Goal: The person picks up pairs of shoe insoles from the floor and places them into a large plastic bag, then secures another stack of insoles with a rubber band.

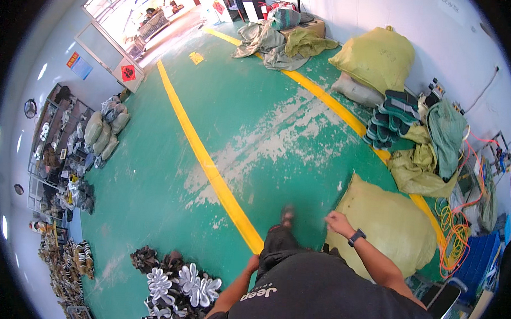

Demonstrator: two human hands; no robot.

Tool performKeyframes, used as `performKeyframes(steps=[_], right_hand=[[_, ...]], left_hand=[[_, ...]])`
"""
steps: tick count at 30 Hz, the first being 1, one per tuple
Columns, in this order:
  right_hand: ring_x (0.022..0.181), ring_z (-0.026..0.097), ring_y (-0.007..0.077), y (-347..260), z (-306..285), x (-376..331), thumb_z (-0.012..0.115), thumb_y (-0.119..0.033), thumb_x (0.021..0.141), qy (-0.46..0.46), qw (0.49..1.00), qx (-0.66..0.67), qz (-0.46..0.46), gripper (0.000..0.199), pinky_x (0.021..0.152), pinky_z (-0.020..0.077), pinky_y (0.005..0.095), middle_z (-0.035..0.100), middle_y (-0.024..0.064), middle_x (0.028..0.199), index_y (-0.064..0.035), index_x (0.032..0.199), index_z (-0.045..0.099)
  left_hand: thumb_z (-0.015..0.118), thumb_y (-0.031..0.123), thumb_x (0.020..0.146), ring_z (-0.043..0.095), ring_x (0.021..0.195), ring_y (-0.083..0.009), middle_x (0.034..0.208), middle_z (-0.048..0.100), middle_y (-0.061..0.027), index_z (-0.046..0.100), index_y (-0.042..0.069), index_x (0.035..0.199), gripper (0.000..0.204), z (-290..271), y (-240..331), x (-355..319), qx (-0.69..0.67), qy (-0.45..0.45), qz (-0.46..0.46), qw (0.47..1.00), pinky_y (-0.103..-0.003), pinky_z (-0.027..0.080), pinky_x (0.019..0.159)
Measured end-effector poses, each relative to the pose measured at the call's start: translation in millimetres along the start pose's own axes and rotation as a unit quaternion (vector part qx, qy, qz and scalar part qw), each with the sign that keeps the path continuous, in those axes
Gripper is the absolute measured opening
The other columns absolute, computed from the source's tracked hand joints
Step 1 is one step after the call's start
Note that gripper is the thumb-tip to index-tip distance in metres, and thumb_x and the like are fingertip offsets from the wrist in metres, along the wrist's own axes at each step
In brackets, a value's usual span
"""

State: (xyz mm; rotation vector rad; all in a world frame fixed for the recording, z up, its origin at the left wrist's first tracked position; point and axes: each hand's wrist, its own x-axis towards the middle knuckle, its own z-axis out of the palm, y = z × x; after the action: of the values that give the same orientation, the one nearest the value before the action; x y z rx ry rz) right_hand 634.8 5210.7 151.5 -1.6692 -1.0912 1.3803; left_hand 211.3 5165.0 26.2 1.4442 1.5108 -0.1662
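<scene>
My right hand point(339, 223), with a dark watch point(357, 237) on its wrist, is raised over the left edge of a large pale yellow woven sack point(388, 226). Its fingers are curled in, and whatever they may hold is hidden. My left hand point(253, 263) hangs beside my thigh, its fingers mostly out of sight. To the left of that arm, a pile of dark bundles with white-grey, finger-like lobes point(190, 284) lies on the floor. One shoe point(287, 216) shows, blurred, ahead of my dark trousers.
Yellow lines point(210, 169) run along the worn green floor point(250, 142). On the right are another full sack point(377, 57), stacked dark green soles point(389, 122) and a coiled orange hose point(454, 237). Loaded shelves point(56, 135) line the left wall. An open doorway point(142, 18) is at the back.
</scene>
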Motion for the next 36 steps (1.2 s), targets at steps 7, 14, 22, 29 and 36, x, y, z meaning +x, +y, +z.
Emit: performKeyframes(steps=[7, 14, 22, 29, 36], right_hand=[[0.044, 0.055, 0.0182, 117.6, -91.1, 49.4, 0.047, -0.012, 0.08, 0.172, 0.938, 0.094, 0.284, 0.017, 0.041, 0.0446, 0.0301, 0.057, 0.0113, 0.058, -0.0037, 0.066, 0.054], [0.072, 0.058, 0.0332, 199.5, -112.7, 45.0, 0.053, -0.025, 0.072, 0.39, 0.855, -0.229, 0.252, 0.024, 0.061, 0.0455, 0.0429, 0.058, 0.0185, 0.068, -0.0045, 0.064, 0.062], [0.077, 0.057, 0.0431, 142.6, -140.3, 157.0, 0.052, -0.035, 0.081, 0.325, 0.889, -0.003, 0.322, 0.038, 0.067, 0.0454, 0.0447, 0.061, 0.0236, 0.079, 0.0011, 0.078, 0.063], [0.081, 0.059, 0.0427, 87.0, -229.9, 177.0, 0.048, -0.044, 0.085, 0.491, 0.72, 0.239, 0.428, 0.053, 0.07, 0.0452, 0.0463, 0.06, 0.0299, 0.084, 0.0068, 0.077, 0.062], [0.073, 0.058, 0.0374, 148.8, -207.8, 171.6, 0.051, -0.032, 0.079, 0.498, 0.72, 0.155, 0.458, 0.033, 0.067, 0.0446, 0.0473, 0.06, 0.0213, 0.074, -0.0021, 0.078, 0.065]], left_hand=[[0.063, 0.021, 0.067, 0.062, 0.073, -0.0337, 0.074, 0.063, -0.0187, 0.064, 0.004, 0.08, 0.021, -148.5, 120.9, 252.6, 0.149, -0.05, 0.185, 0.97, -0.041, 0.048, 0.065], [0.057, 0.006, 0.063, 0.058, 0.053, -0.0163, 0.056, 0.06, -0.0061, 0.063, 0.007, 0.06, 0.007, -187.0, 387.6, 448.8, 0.162, -0.169, 0.235, 0.943, -0.031, 0.045, 0.05], [0.047, 0.001, 0.059, 0.055, 0.056, -0.0168, 0.056, 0.058, -0.0068, 0.061, 0.006, 0.056, 0.016, -128.5, 675.2, 561.8, 0.234, -0.231, 0.377, 0.866, -0.028, 0.042, 0.054], [0.044, 0.001, 0.059, 0.051, 0.053, -0.0141, 0.055, 0.055, -0.0043, 0.06, 0.005, 0.058, 0.017, 46.4, 857.8, 529.4, 0.347, -0.423, 0.409, 0.731, -0.027, 0.039, 0.051], [0.043, -0.002, 0.062, 0.055, 0.055, -0.015, 0.055, 0.057, -0.0063, 0.059, 0.004, 0.06, 0.018, 247.9, 972.8, 500.9, 0.419, -0.522, 0.423, 0.611, -0.027, 0.042, 0.053]])
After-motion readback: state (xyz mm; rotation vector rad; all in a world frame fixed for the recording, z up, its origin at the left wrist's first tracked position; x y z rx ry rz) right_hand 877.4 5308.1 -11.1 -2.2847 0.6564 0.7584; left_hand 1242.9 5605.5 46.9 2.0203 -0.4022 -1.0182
